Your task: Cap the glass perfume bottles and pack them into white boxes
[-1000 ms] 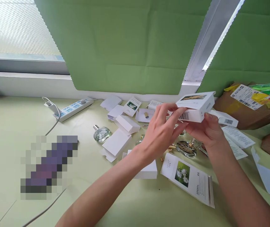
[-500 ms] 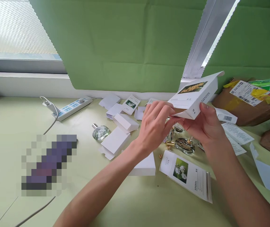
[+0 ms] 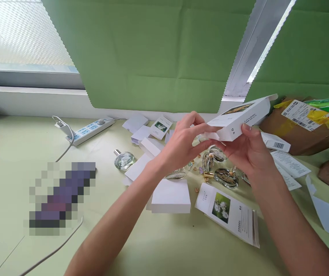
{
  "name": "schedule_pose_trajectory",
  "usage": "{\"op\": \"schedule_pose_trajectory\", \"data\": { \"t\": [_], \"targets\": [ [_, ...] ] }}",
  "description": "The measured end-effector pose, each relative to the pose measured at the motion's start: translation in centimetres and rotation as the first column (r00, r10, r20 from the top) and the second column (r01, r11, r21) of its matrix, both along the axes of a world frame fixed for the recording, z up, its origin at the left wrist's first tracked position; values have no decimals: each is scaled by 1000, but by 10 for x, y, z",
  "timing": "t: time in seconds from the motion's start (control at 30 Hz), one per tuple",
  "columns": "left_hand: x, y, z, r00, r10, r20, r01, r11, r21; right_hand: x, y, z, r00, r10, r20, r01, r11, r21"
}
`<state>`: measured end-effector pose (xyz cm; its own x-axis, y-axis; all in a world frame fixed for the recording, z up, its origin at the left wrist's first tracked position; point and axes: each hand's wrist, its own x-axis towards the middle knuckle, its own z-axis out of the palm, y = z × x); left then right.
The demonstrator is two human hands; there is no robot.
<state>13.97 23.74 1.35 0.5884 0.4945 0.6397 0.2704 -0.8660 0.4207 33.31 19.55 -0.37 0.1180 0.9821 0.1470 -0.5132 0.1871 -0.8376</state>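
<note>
A white carton (image 3: 237,120) with a flower photo is held up over the table, tilted, its near end open with a flap hanging. My right hand (image 3: 250,147) grips it from below and the right side, thumb on the lower edge. At the open end, my left hand (image 3: 185,138) has its fingers bent and thumb underneath, pinching around the flap; the exact contact is partly hidden. Below the hands lie several glass perfume bottles (image 3: 226,178) with gold collars and small loose caps. Another flower carton (image 3: 227,212) lies flat in front of them.
Several white boxes (image 3: 171,195) and a flower-printed carton (image 3: 161,127) lie around the middle. One perfume bottle (image 3: 124,160) lies left of them. A power strip (image 3: 93,131), a pixelated dark object (image 3: 63,197), a brown cardboard box (image 3: 302,126) and unfolded leaflets (image 3: 286,165) surround the area.
The carton has tipped flatter, showing less of its flower photo. My left hand has opened its grip somewhat and shifted at the carton's open end, where the flap shows more.
</note>
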Motion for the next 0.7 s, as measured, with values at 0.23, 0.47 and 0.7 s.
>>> {"op": "schedule_pose_trajectory", "data": {
  "t": [0.23,0.47,0.7],
  "targets": [
    [-26,-3,15,913,-192,-360,151,979,-140,33,29,-1,989,-134,60,140,985,-104],
    [-41,4,22,946,-42,-320,15,996,-88,68,93,10,856,4,517,111,975,-192],
    [-38,7,18,941,-37,-337,8,996,-89,196,48,-16,207,-173,963,746,665,-41]
  ]
}}
